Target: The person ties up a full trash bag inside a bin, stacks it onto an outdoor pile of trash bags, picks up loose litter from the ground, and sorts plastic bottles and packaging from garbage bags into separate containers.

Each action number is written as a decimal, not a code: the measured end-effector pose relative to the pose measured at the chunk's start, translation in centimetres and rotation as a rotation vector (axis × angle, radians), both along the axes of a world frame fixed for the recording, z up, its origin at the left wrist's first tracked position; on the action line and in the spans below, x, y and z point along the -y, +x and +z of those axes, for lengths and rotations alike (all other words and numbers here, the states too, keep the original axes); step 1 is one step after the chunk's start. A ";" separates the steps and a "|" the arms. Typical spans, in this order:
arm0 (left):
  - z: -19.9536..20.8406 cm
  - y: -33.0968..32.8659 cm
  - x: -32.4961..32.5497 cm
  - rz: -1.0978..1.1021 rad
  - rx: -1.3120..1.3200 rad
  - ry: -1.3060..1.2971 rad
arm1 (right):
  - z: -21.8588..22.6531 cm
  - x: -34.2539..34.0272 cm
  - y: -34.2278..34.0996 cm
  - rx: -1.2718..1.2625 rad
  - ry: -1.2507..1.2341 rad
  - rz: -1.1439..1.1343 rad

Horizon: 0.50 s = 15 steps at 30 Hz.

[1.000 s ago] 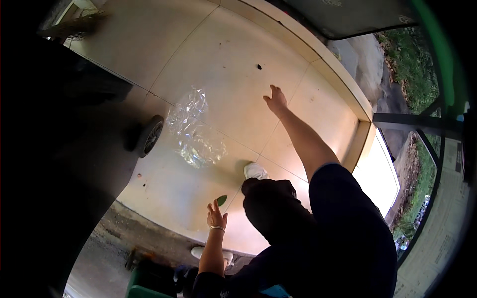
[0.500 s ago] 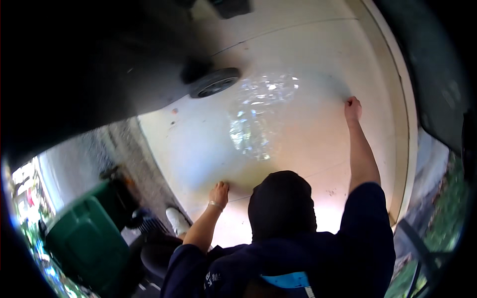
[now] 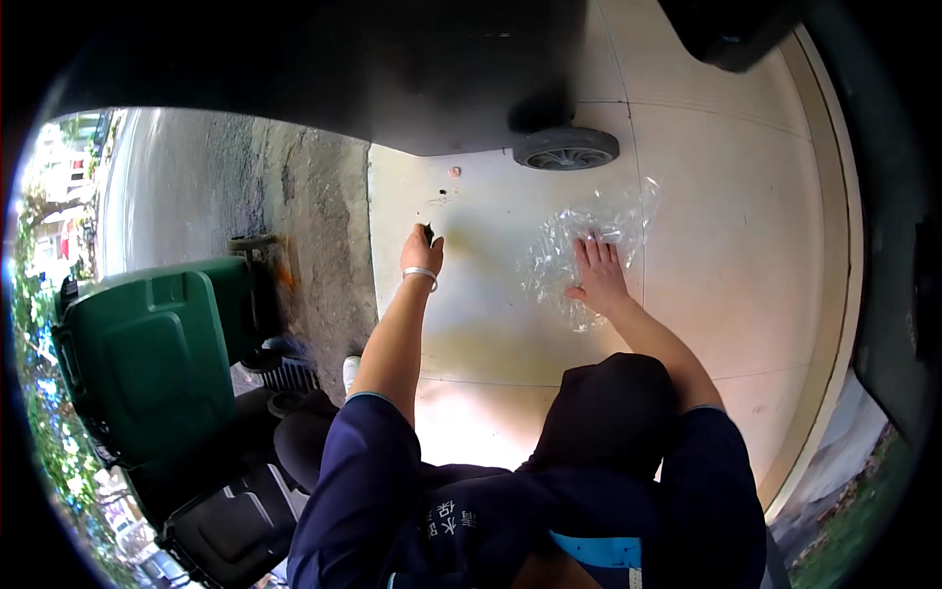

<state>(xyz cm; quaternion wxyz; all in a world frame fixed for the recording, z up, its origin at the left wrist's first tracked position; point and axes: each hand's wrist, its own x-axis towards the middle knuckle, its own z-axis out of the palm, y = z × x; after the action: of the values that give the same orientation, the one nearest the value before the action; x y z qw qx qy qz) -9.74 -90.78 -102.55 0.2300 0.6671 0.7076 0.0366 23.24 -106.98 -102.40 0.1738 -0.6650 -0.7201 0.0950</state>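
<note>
A crumpled sheet of clear plastic film (image 3: pixel 551 257) lies on the pale tiled floor (image 3: pixel 731 245). My right hand (image 3: pixel 601 279) rests on it with fingers spread, palm down. To the left, my left hand (image 3: pixel 422 253), with a pale band at the wrist, is closed around a small black thing (image 3: pixel 429 235). Its kind is too small to make out. Just beyond that hand, a few dark specks and a small reddish bit (image 3: pixel 454 172) are on the floor.
A large dark bin with a wheel (image 3: pixel 567 150) stands ahead. Green bins (image 3: pixel 147 339) are at the left, beside a rough concrete strip (image 3: pixel 319 226). A raised ledge (image 3: pixel 834 196) runs down the right side. Another dark bulky shape (image 3: pixel 731 34) hangs at the top right.
My right hand has come inward from the far right, opening from a closed shape onto the film. The left hand has reached farther forward. The film looks more bunched, and the view has shifted.
</note>
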 end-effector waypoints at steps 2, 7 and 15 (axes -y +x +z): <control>0.2 -0.8 -1.2 0.009 -0.001 0.001 | -0.1 0.1 -1.0 0.066 0.004 0.093; -0.5 -1.7 -0.8 0.049 0.128 0.005 | 0.0 -2.8 -3.1 -0.241 -0.077 0.206; -2.5 -6.6 6.7 0.379 0.442 0.055 | 2.5 -20.7 -17.0 -0.134 0.112 0.260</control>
<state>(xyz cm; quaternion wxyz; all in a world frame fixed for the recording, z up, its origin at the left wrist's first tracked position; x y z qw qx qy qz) -16.33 -97.49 -105.06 0.3495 0.5049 0.7510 0.2427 6.22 -86.23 -99.88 0.2447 -0.5476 -0.7910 0.1207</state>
